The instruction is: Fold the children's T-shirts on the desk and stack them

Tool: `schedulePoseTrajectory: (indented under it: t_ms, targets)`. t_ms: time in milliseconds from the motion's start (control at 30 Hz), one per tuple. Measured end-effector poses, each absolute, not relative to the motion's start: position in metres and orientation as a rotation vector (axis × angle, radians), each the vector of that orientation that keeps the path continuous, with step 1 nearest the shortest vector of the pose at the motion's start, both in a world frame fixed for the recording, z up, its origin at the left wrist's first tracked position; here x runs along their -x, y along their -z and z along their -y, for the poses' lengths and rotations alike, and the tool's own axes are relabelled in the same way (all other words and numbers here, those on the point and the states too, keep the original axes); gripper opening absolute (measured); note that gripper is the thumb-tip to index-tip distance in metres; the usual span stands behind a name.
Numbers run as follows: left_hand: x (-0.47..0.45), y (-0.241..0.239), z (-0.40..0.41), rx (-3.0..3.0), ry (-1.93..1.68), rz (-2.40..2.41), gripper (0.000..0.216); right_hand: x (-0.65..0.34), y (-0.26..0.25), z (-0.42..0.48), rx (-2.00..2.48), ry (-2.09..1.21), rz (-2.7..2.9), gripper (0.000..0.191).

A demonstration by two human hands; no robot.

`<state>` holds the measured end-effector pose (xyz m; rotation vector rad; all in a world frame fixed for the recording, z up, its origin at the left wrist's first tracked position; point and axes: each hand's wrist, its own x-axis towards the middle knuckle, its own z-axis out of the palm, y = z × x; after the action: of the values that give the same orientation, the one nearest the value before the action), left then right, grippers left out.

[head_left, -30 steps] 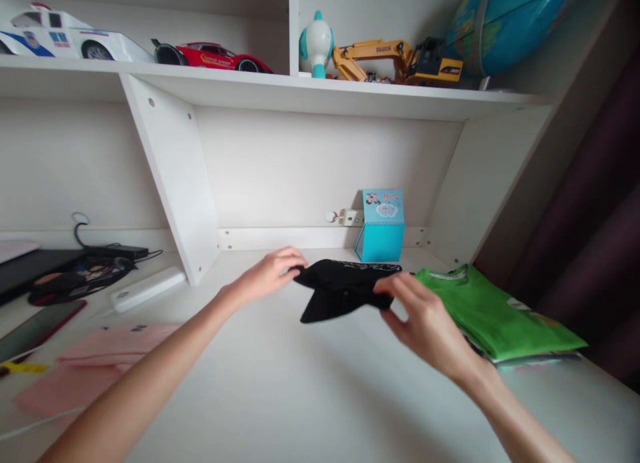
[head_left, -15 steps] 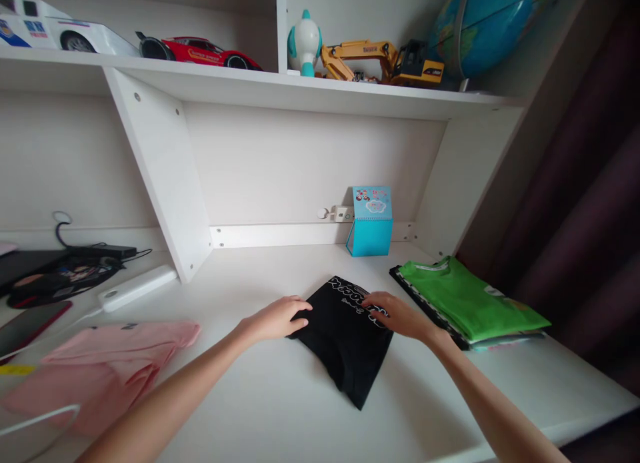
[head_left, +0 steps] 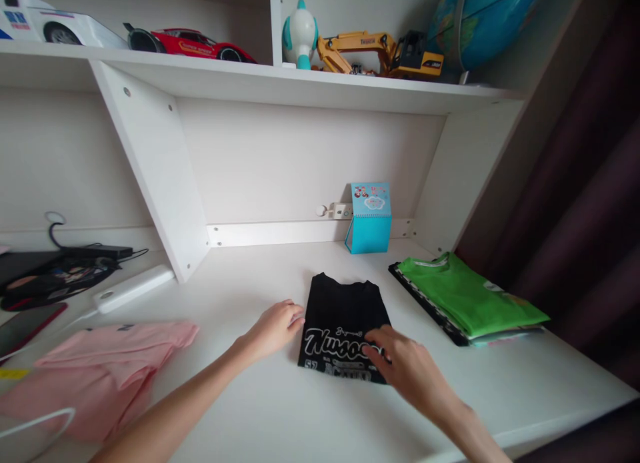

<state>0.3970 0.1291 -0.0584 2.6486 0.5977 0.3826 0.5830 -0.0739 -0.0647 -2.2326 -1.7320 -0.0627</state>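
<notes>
A folded black T-shirt [head_left: 345, 303] lies on the white desk, its neckline toward the back and white lettering across its lower part. My left hand [head_left: 275, 326] is just beside the shirt's left edge, fingers loosely bent with a small gap to the thumb, holding nothing. Over the lower right of the shirt is my right hand [head_left: 413, 363], its fingers apart and the tips on or just above the print; whether they touch cannot be made out. Part of the shirt's right edge is hidden under this hand.
Folded clothes with a green T-shirt [head_left: 470, 296] on top lie at right. A pink garment [head_left: 115, 363] is at left, near a white power strip [head_left: 133, 288]. Behind stands a blue desk calendar [head_left: 371, 230]. An overhead shelf [head_left: 300, 83] carries toys and a globe.
The black shirt has turned so its neckline faces the back and its lettering faces me. My right hand has moved nearer to me; my left hand has shifted slightly.
</notes>
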Motion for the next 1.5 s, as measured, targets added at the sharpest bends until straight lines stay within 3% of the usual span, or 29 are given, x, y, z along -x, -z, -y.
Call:
schedulePoseTrajectory:
  t_ms: [267,600,733,867,1000,1200,1400,1500]
  targets:
    - [-0.460,0.082,-0.160,-2.225,-0.456,-0.843,0.021,-0.702,0.081,0.006,2.474,-0.250,1.189,0.025]
    - [-0.514,0.091,-0.190,-1.988,-0.516,-0.907,0.007,-0.712,0.098,-0.030,2.303,-0.337,1.009,0.023]
    - [-0.509,0.083,-0.197,-1.933,-0.524,-0.855,0.014,-0.715,0.092,-0.035,2.221,-0.240,1.023,0.019]
    - [-0.506,0.087,-0.201,-1.928,-0.512,-0.962,0.017,-0.705,0.086,-0.038,2.224,-0.106,1.071,0.031]
    - [-0.489,0.095,-0.197,-1.964,-0.525,-1.015,0.034,-0.669,0.084,-0.016,2.180,-0.027,1.240,0.043]
    - [-0.452,0.099,-0.183,-2.023,-0.355,-0.830,0.058,-0.601,0.097,0.031,2.162,-0.244,1.745,0.057]
    - [-0.447,0.096,-0.166,-2.200,-0.525,-0.694,0.023,-0.578,0.085,0.038,2.210,-0.181,1.771,0.059]
    - [-0.444,0.095,-0.166,-2.183,-0.548,-0.632,0.021,-0.569,0.078,0.041,2.111,-0.050,1.837,0.055]
